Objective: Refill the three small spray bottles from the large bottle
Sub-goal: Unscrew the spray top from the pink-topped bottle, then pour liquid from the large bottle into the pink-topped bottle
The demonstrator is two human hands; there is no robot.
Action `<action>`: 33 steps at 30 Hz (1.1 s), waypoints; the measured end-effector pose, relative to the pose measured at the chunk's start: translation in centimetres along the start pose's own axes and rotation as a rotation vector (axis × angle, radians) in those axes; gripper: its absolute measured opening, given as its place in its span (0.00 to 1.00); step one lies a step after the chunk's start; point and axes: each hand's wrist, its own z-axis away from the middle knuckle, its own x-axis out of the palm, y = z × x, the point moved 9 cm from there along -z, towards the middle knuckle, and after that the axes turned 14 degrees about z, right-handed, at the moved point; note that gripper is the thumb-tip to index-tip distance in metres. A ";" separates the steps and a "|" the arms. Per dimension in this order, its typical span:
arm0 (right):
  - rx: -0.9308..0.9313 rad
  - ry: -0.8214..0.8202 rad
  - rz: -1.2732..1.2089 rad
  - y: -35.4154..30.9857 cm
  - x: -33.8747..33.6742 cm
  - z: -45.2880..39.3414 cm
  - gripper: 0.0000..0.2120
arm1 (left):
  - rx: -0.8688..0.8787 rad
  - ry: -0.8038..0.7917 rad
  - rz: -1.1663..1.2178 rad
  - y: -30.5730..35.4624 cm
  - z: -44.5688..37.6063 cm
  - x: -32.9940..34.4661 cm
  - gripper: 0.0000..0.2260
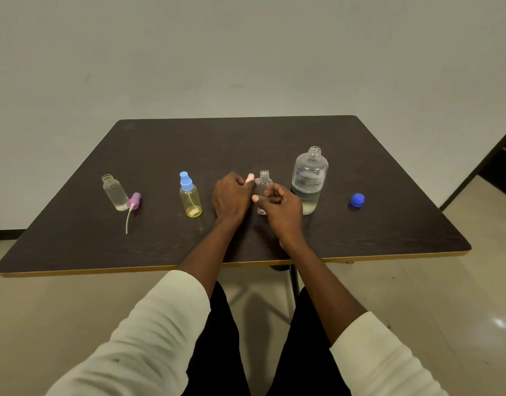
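Mid-frame, left hand [230, 197] grips a pink spray cap [250, 178]; right hand [283, 208] holds the uncapped clear bottle [263, 184]; yellow bottle [190, 200] already capped.

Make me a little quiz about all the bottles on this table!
1. True or false: the large bottle has its cap on.
2. Which small bottle wears a sprayer? A. the yellow bottle B. the clear bottle on the left C. the clear bottle in the middle
3. Fill in: the left hand holds a ____ sprayer top.

Key: 1. False; its neck is open and the blue cap lies on the table. 2. A. 3. Pink.
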 end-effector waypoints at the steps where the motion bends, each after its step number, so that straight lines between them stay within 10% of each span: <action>1: 0.005 -0.002 0.005 0.1 0.1 0.0 0.12 | -0.003 0.004 0.015 -0.1 0.1 -0.1 0.14; 10: -0.028 -0.015 -0.046 -0.5 -0.1 0.5 0.17 | 0.111 0.165 0.366 2.0 3.2 -3.4 0.09; 21: -0.227 -0.010 0.090 -2.0 -2.7 2.7 0.13 | 0.178 -0.217 0.547 2.8 6.9 -0.4 0.21; 25: -0.364 0.288 0.241 -3.3 -7.3 3.9 0.09 | 0.147 -0.125 0.604 2.5 6.8 -0.3 0.25; 28: -0.253 0.470 0.218 -2.9 -10.6 3.0 0.23 | 0.112 -0.154 0.637 3.0 7.3 0.9 0.15; 33: -0.120 0.190 0.179 -1.5 -9.5 -1.0 0.37 | 0.192 -0.149 0.596 4.4 7.7 0.9 0.18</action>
